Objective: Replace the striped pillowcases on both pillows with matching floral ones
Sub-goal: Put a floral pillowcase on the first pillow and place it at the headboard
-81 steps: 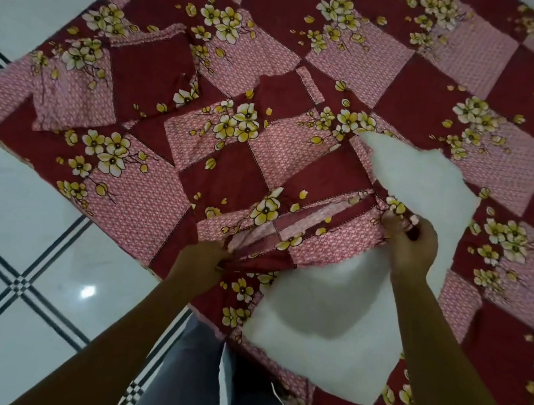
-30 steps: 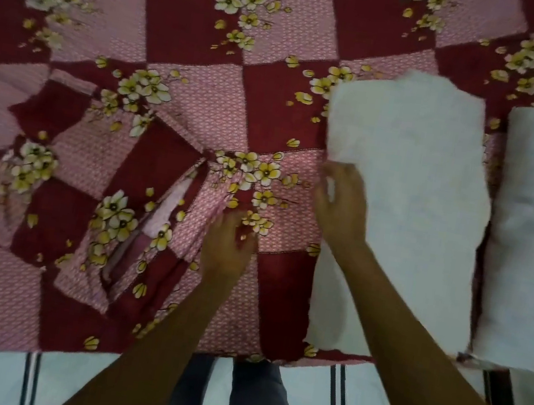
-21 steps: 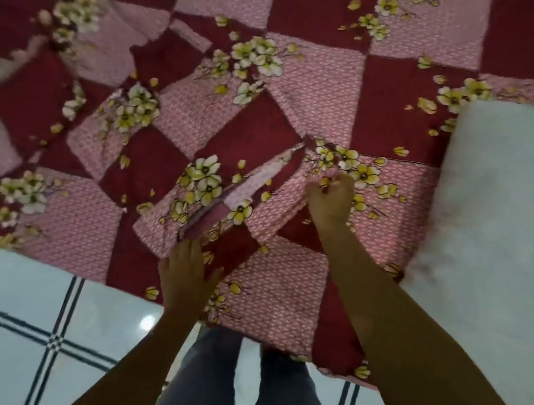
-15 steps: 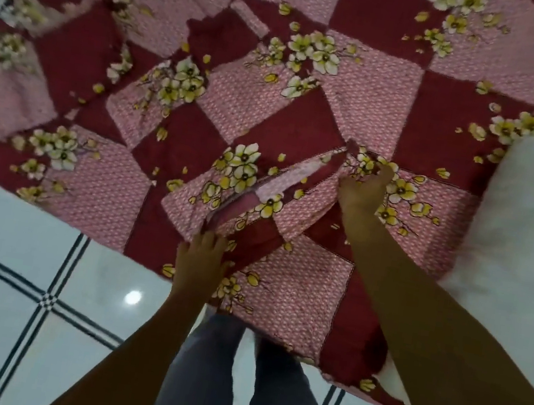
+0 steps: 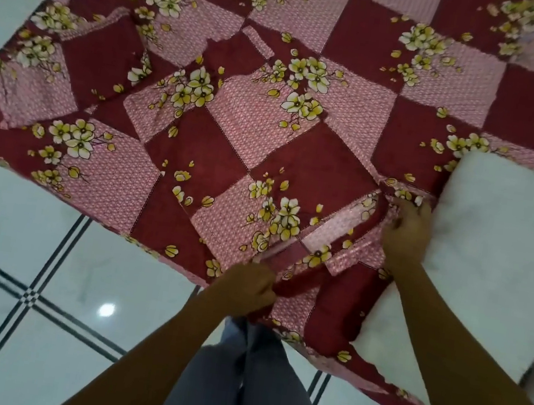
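No text, label, brand, number or sign can be read; only flowers and checks are printed on the floral bedsheet (image 5: pixel 363 33).

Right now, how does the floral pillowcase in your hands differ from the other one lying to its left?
The held pillowcase is gripped at its open end by the left hand and right hand; the other pillowcase lies untouched. The held one sits beside the bare white pillow; the other one lies well away from it. Both share the maroon-and-pink flower print.

Pillow (image 5: pixel 491 270) lies right of pillowcase (image 5: pixel 291 213), on bedsheet (image 5: pixel 370 37).
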Action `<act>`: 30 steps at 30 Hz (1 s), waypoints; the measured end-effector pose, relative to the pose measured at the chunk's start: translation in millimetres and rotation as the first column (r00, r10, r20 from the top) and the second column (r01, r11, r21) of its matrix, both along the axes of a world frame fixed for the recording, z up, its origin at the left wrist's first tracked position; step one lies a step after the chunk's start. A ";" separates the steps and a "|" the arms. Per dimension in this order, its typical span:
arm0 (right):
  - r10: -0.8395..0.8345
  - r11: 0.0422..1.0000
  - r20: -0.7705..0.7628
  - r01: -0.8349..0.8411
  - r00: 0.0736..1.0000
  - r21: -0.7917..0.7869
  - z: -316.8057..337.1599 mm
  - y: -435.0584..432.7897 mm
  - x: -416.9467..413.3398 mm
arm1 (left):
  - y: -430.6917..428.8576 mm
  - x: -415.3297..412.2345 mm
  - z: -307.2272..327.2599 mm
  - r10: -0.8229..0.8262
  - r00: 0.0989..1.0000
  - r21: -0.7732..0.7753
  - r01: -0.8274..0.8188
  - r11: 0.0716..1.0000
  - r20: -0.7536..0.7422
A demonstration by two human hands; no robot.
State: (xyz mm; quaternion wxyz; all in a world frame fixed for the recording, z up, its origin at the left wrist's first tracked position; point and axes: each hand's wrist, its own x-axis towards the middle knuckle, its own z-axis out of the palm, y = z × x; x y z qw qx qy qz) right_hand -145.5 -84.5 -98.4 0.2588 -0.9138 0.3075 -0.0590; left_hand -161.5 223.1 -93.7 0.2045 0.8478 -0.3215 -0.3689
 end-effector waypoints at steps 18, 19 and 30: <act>-0.393 0.890 -0.001 0.380 0.920 -0.254 -14.3 -46.0 -95.8 | -56.5 5.1 -48.3 0.012 0.906 0.089 -0.055 0.995 0.422; -0.513 0.841 -0.030 0.496 0.858 -0.216 -9.9 -60.7 -103.7 | -68.4 10.7 -47.1 0.010 0.902 0.115 -0.066 0.991 0.431; -0.626 0.628 -0.449 0.754 0.638 0.194 -13.7 -181.1 -129.1 | -204.7 32.7 -61.6 -0.130 0.929 0.263 0.036 0.964 0.347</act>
